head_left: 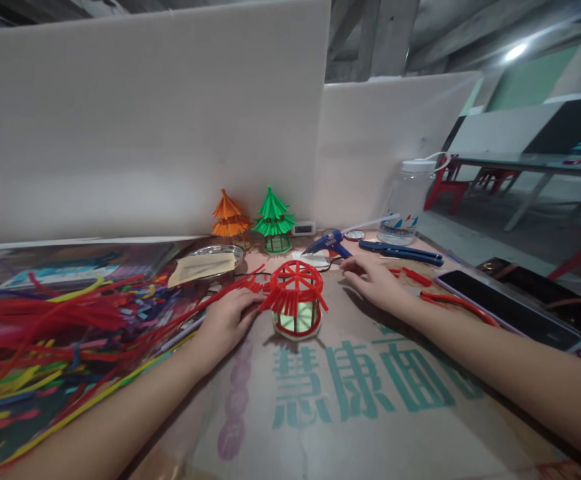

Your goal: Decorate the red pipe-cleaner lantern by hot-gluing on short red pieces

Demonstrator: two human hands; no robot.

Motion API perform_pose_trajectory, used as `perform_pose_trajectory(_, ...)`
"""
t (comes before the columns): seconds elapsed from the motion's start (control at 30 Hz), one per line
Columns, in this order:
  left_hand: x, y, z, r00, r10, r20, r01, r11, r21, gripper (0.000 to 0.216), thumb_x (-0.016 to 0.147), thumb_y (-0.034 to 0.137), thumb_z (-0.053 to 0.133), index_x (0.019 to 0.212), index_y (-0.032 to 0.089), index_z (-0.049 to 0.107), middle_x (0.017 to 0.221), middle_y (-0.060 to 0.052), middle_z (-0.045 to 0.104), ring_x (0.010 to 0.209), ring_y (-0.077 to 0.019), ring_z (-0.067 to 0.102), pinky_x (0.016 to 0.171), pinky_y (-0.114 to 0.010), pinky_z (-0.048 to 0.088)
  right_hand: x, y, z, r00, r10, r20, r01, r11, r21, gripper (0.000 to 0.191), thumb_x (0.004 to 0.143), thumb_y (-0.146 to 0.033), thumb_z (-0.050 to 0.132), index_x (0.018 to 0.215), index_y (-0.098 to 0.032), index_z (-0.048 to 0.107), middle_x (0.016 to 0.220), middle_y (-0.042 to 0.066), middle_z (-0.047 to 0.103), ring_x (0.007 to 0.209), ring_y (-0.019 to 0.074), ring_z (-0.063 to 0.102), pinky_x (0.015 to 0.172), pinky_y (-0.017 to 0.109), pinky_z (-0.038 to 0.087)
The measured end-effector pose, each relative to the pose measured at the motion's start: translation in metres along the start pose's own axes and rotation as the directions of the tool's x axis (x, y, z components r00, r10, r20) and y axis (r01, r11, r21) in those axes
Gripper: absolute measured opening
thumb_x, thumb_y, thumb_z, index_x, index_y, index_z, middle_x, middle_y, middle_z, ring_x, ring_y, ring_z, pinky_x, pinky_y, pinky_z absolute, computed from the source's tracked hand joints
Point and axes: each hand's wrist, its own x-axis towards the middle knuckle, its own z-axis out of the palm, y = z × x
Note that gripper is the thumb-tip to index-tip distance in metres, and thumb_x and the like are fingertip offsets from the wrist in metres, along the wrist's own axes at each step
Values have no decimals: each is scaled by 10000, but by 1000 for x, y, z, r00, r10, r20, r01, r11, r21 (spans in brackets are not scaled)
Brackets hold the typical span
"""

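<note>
In the middle stands a small red pavilion (296, 300) made of pipe-cleaner pieces, with a wheel-like open top, a fringed eave and a pale green base. My left hand (230, 313) lies just left of it, fingers stretched toward short red pipe-cleaner pieces (253, 285); whether the fingertips touch them or the eave is unclear. On the other side, my right hand (370, 283) hovers with thumb and fingers apart, near a blue glue gun (328, 243). No object shows in it.
Behind are an orange pagoda (229, 217) and a green one (272, 223). Many coloured pipe cleaners (45, 333) cover the left. A metal dish (220, 253) holds a yellowish sheet. At right are blue-handled tool (400, 252), red-handled pliers (458, 307), phone (508, 310) and bottle (403, 200).
</note>
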Motion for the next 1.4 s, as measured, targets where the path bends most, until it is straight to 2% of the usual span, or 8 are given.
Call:
perform_pose_trajectory(0.17,0,3,1,998,-25,-58,22,998,-59,200,969,336,595,1050,240,751,1008,-49,776,925,-217,708,867,-340,546,-3,-3,4,1000,0,-2,0,1000,-19,181,939,-266,535,1062,-207,653,1092,95,754,996,258,697,888,410,533)
perform_pose_trajectory(0.47,2,15,-3,999,-20,29,22,997,-75,233,970,266,510,986,196,732,1021,-82,761,955,-233,683,901,-385,534,-5,-8,9,999,11,-41,-12,999,-46,129,918,-247,560,1010,-214,643,1012,78,739,912,239,675,818,375,514)
perform_pose_trajectory(0.6,3,14,-2,999,-33,42,35,998,-51,237,941,247,510,1012,194,729,1016,-82,751,951,-239,675,891,-389,530,2,2,2,995,11,-102,-18,997,-71,90,901,-263,544,943,-204,597,966,76,695,907,237,636,820,372,496)
perform_pose_trajectory(0.73,3,15,-1,999,-24,49,26,999,-40,284,859,200,538,1072,180,724,1127,-105,719,1068,-270,656,982,-421,514,6,14,4,991,40,-131,-50,996,-76,116,876,-286,548,946,-196,568,894,61,646,825,228,598,762,362,484)
perform_pose_trajectory(0.93,1,20,1,997,12,76,-7,998,-62,383,875,284,580,1224,150,656,1222,-146,678,1145,-297,625,1046,-471,487,1,15,15,991,42,-127,-52,995,-80,196,850,-251,567,1034,-185,571,976,79,649,863,230,595,804,374,490)
perform_pose_trajectory(1.1,0,19,2,995,27,101,-24,999,-24,321,921,341,571,1179,180,672,1195,-144,690,1143,-301,625,1037,-475,488,-1,13,14,990,45,-134,-57,994,-91,199,821,-223,584,1017,-192,576,998,94,642,889,248,598,825,397,493)
perform_pose_trajectory(1.23,0,14,4,996,3,86,-4,1000,16,344,886,232,529,1193,161,667,1184,-145,686,1133,-301,619,1025,-480,488,0,13,14,991,25,-132,-35,997,-71,220,798,-236,609,1014,-203,584,1008,89,644,894,249,599,822,393,493)
perform_pose_trajectory(1.4,2,19,2,996,0,84,-1,1000,12,354,852,218,545,1180,187,676,1216,-125,679,1157,-299,610,1050,-472,475,4,15,9,972,53,-230,-62,998,-32,98,823,-294,588,856,-234,518,879,53,610,833,235,573,801,386,492)
